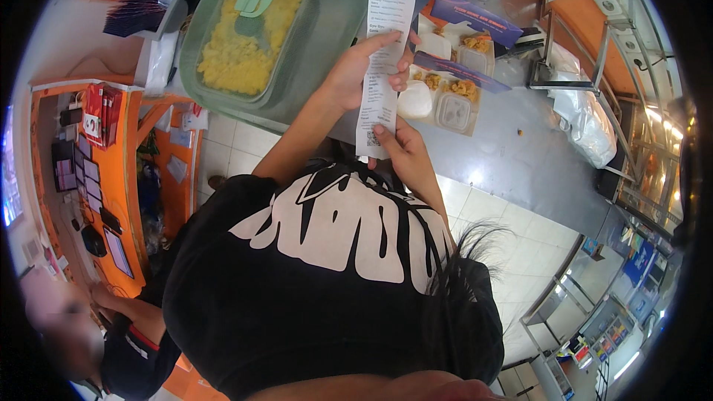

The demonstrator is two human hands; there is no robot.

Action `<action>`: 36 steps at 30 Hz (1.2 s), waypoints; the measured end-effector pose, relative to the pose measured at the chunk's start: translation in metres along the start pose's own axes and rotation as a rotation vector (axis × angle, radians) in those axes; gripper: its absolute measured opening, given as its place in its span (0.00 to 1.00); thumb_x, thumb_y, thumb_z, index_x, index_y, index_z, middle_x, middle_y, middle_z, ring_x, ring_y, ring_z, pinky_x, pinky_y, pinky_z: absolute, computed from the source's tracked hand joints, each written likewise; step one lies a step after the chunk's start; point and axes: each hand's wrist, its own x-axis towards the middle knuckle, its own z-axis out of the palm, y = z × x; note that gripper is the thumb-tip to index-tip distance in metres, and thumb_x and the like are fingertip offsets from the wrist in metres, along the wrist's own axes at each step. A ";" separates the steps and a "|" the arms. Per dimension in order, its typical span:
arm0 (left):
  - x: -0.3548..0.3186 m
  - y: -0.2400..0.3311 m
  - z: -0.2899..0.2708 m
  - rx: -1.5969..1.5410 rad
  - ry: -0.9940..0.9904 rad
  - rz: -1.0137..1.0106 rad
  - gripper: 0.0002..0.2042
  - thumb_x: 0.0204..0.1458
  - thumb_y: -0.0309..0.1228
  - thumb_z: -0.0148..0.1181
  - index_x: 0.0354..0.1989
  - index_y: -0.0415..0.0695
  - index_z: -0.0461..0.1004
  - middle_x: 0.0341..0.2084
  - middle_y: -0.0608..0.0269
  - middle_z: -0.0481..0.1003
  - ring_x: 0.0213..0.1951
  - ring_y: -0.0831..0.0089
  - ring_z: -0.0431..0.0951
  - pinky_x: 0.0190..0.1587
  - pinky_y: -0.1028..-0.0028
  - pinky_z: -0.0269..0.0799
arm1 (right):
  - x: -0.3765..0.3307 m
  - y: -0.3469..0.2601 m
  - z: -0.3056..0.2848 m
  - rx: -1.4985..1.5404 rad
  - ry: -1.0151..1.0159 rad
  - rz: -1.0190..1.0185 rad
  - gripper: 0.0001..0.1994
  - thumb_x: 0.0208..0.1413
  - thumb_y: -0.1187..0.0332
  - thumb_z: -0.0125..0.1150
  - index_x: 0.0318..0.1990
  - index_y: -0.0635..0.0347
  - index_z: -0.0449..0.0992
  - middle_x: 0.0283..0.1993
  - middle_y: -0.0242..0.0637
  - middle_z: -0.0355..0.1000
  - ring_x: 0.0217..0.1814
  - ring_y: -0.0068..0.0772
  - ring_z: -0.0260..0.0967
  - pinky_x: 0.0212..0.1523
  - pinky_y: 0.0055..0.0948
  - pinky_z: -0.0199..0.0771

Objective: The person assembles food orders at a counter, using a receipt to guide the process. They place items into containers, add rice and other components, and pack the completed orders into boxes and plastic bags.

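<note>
White paper receipt (380, 96) was held over the metal counter (512, 152) | upper part was clamped between digits of the left hand (355, 74) | lower end was pinched by the right hand's (408, 152) thumb and fingers | open food boxes (464, 73) were set to its right

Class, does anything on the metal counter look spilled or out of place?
Yes: a small brown speck, perhaps dropped food, lies alone on the counter, right of the open boxes. It looks odd outside them.
</note>
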 end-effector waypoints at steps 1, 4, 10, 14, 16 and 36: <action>0.002 -0.001 -0.001 -0.003 -0.001 -0.006 0.15 0.62 0.39 0.43 0.46 0.40 0.65 0.21 0.66 0.63 0.19 0.78 0.62 0.24 0.77 0.61 | 0.001 0.000 -0.001 -0.011 0.008 0.005 0.12 0.65 0.68 0.48 0.50 0.66 0.68 0.32 0.33 0.72 0.23 0.20 0.68 0.27 0.20 0.68; 0.007 -0.001 -0.002 -0.013 -0.008 -0.013 0.16 0.62 0.41 0.43 0.46 0.40 0.65 0.21 0.65 0.64 0.19 0.77 0.62 0.25 0.76 0.61 | 0.003 -0.001 -0.005 -0.017 0.014 0.027 0.12 0.65 0.68 0.48 0.51 0.66 0.68 0.32 0.34 0.73 0.24 0.21 0.69 0.27 0.21 0.69; 0.010 0.002 -0.006 0.026 -0.046 -0.005 0.21 0.62 0.48 0.38 0.46 0.41 0.66 0.22 0.65 0.64 0.20 0.76 0.63 0.27 0.74 0.63 | 0.006 0.000 -0.006 -0.010 0.012 0.035 0.14 0.65 0.68 0.49 0.53 0.67 0.67 0.34 0.35 0.73 0.24 0.22 0.70 0.28 0.21 0.70; 0.008 0.002 -0.006 0.031 -0.027 -0.009 0.26 0.60 0.55 0.37 0.46 0.42 0.66 0.22 0.65 0.65 0.23 0.72 0.66 0.29 0.73 0.65 | 0.007 -0.001 -0.007 -0.002 -0.002 0.036 0.14 0.64 0.67 0.49 0.53 0.68 0.67 0.34 0.36 0.73 0.25 0.23 0.71 0.28 0.21 0.71; 0.007 0.002 -0.005 0.055 0.010 -0.013 0.28 0.59 0.58 0.36 0.47 0.42 0.67 0.23 0.65 0.66 0.24 0.70 0.67 0.29 0.72 0.66 | 0.006 -0.001 -0.006 0.000 -0.013 0.037 0.14 0.64 0.68 0.49 0.52 0.67 0.67 0.34 0.36 0.73 0.25 0.23 0.71 0.28 0.22 0.71; -0.021 -0.010 -0.018 -0.084 0.102 -0.017 0.24 0.60 0.52 0.41 0.45 0.40 0.66 0.25 0.62 0.65 0.23 0.73 0.64 0.25 0.77 0.61 | -0.009 0.004 -0.019 -0.063 0.050 -0.074 0.14 0.62 0.65 0.54 0.51 0.64 0.70 0.36 0.37 0.74 0.32 0.23 0.71 0.34 0.21 0.70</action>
